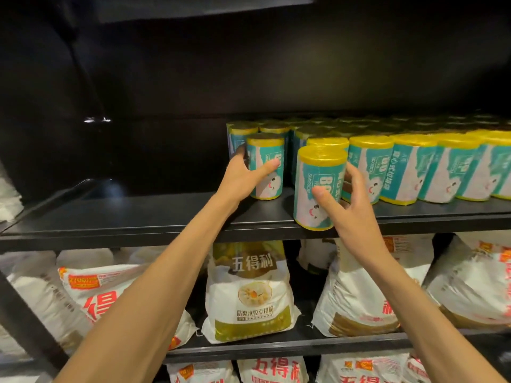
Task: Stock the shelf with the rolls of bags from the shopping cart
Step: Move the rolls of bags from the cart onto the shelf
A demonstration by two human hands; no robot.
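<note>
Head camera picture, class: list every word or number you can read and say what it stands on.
"五得利": the green-and-white flour bag on the lower shelf.
"晶爽水饺专用粉": same bag, lower down.
"80": the roll held by the right hand.
"80": the roll gripped by the left hand.
Smaller print: too blurred.

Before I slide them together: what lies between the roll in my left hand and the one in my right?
In the head view, only bare dark shelf lies between the left roll and the right roll; more rolls stand behind that gap.

Matt black metal shelf; glossy plastic-wrapped rolls; woven sacks.
</note>
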